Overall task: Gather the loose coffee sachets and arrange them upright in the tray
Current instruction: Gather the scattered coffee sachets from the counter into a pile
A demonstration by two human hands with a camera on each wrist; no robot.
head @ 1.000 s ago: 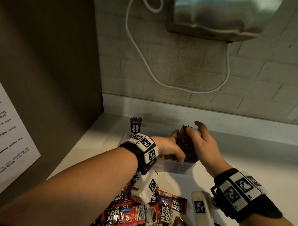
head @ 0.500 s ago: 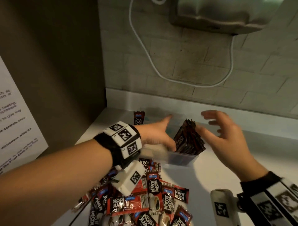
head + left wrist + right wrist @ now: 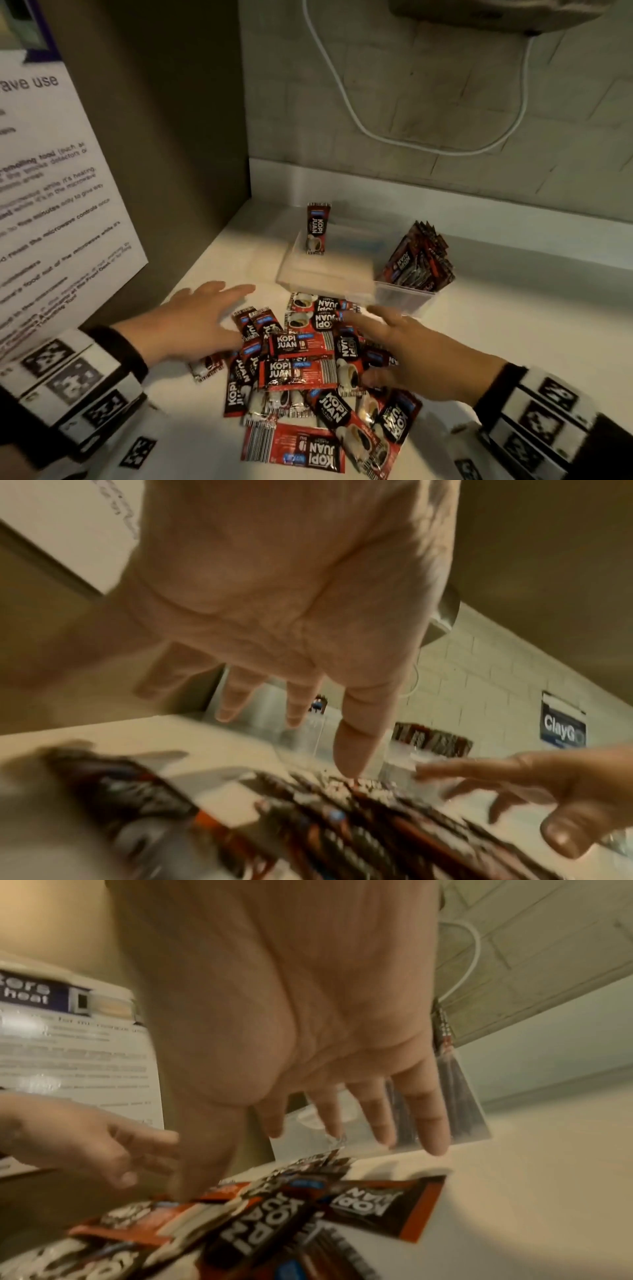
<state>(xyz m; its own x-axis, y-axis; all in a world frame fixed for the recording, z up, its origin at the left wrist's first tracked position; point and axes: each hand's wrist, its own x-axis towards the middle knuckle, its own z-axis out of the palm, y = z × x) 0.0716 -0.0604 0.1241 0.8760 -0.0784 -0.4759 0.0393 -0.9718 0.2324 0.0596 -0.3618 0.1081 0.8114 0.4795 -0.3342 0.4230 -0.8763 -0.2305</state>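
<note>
A heap of loose red-and-black coffee sachets (image 3: 308, 370) lies on the white counter. Behind it stands a clear plastic tray (image 3: 329, 277); a bundle of sachets (image 3: 419, 258) stands upright at its right end and one sachet (image 3: 317, 229) stands at its back left. My left hand (image 3: 205, 318) hovers flat and open over the heap's left edge, thumb tip (image 3: 349, 767) close to the sachets (image 3: 308, 818). My right hand (image 3: 404, 349) reaches over the heap's right side, fingers spread, holding nothing; its thumb (image 3: 202, 1164) nears the sachets (image 3: 274, 1218).
A brown cabinet side with a printed white notice (image 3: 51, 205) walls in the left. The tiled back wall (image 3: 445, 102) carries a white cable (image 3: 342, 99) and a metal appliance above. Bare counter (image 3: 513, 325) lies to the right of the tray.
Both hands left the upright bundle in the tray and came back toward me, down over the loose heap. The view tilted down, so more of the heap shows.
</note>
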